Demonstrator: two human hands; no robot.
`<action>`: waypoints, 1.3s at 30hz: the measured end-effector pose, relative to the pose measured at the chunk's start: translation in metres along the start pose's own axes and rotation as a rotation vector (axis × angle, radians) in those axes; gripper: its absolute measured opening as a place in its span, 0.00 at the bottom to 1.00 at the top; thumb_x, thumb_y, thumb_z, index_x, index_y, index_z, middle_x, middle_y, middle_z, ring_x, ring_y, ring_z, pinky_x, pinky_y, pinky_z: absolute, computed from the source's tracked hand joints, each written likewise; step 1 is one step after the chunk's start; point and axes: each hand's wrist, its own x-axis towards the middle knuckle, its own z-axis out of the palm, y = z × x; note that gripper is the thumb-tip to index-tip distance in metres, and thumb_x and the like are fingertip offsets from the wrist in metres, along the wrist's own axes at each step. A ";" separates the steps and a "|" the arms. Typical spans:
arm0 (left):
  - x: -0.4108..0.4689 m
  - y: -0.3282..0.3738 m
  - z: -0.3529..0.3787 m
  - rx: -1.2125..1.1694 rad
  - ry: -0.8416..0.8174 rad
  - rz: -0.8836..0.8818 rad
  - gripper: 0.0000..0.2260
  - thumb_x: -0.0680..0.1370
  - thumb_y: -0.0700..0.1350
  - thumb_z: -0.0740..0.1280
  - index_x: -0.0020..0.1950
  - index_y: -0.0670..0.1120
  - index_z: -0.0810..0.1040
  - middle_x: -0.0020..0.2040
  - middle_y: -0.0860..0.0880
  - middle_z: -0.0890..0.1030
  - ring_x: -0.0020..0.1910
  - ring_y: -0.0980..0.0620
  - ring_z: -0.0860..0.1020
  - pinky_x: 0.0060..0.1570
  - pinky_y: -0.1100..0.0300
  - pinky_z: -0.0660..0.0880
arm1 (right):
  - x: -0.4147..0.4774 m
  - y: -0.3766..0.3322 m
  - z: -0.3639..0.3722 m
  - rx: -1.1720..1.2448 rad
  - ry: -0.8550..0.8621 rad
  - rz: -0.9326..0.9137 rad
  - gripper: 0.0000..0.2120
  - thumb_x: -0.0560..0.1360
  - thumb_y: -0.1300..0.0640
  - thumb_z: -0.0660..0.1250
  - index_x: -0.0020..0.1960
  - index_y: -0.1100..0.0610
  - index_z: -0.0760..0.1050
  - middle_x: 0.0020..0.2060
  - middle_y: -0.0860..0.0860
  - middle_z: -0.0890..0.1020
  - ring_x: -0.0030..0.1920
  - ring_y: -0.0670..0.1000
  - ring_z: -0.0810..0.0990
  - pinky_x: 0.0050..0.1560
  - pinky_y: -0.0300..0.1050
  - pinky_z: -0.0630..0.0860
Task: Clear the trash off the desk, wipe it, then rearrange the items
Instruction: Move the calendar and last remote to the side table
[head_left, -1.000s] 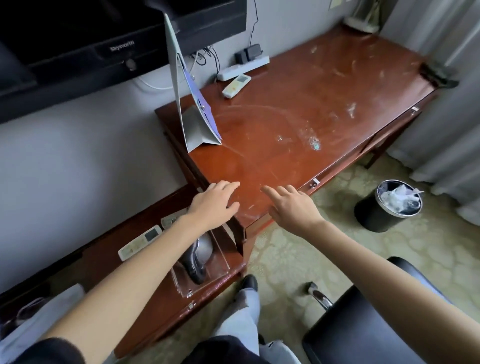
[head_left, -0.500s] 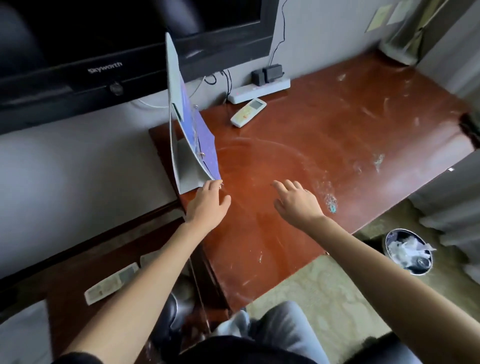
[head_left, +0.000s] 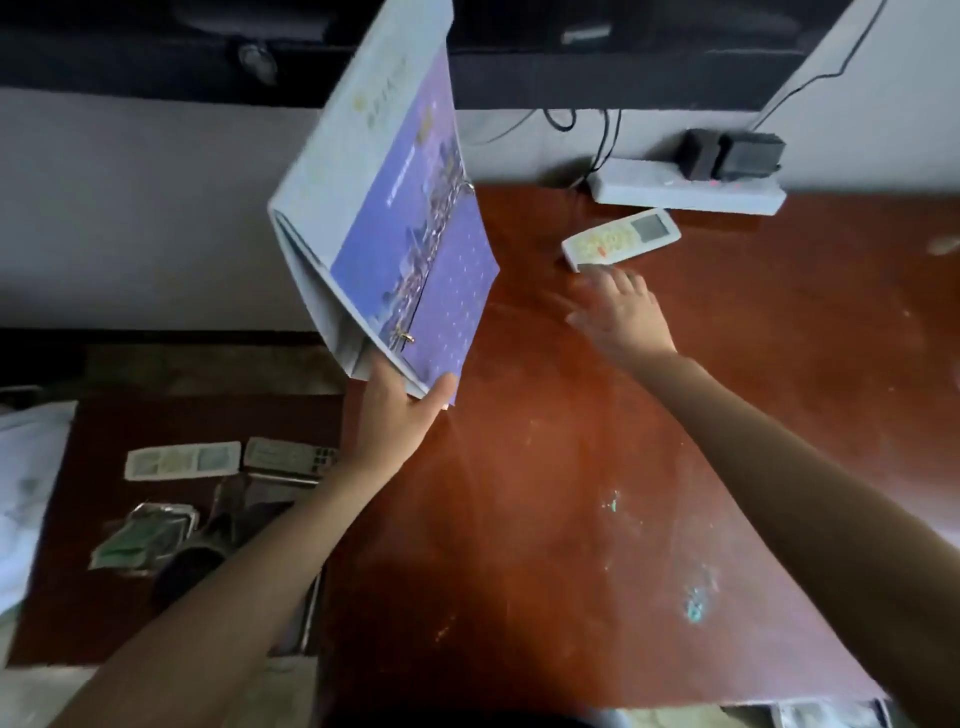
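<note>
A grey ring binder (head_left: 379, 208) with a purple page stands open and tilted at the left edge of the reddish wooden desk (head_left: 597, 493). My left hand (head_left: 400, 415) grips its lower corner. My right hand (head_left: 621, 312) is spread flat, fingers apart, just below a white remote control (head_left: 621, 239) lying near the back of the desk; its fingertips almost touch the remote. The desk surface shows smears and small specks.
A white power strip (head_left: 685, 192) with black adapters (head_left: 732, 153) sits against the wall behind the remote. A lower side table (head_left: 104, 597) on the left holds two more remotes (head_left: 182, 460), a packet and a dark object. A TV (head_left: 571, 47) hangs above.
My left hand has closed on the binder's lower corner and the binder now tilts. My right hand has reached forward to the white remote. The view has moved in over the desk.
</note>
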 end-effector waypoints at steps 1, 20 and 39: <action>0.002 0.004 0.004 -0.018 0.019 -0.006 0.32 0.68 0.57 0.65 0.64 0.35 0.69 0.58 0.42 0.77 0.59 0.47 0.75 0.59 0.67 0.70 | 0.016 0.009 0.001 0.016 0.006 -0.017 0.29 0.73 0.50 0.67 0.71 0.54 0.63 0.69 0.54 0.68 0.69 0.58 0.63 0.65 0.56 0.63; -0.001 0.003 0.030 -0.237 0.226 -0.054 0.15 0.72 0.34 0.70 0.58 0.36 0.75 0.54 0.49 0.77 0.51 0.61 0.76 0.51 0.75 0.71 | 0.007 0.031 0.006 0.093 -0.093 -0.091 0.32 0.68 0.47 0.73 0.69 0.50 0.68 0.56 0.59 0.71 0.59 0.60 0.68 0.57 0.55 0.70; -0.060 -0.037 -0.075 -0.371 -0.178 0.003 0.16 0.73 0.34 0.67 0.59 0.41 0.73 0.55 0.47 0.79 0.53 0.55 0.78 0.54 0.66 0.74 | -0.172 -0.126 0.011 0.243 0.055 0.245 0.31 0.64 0.45 0.75 0.65 0.49 0.72 0.45 0.50 0.68 0.53 0.55 0.71 0.51 0.48 0.71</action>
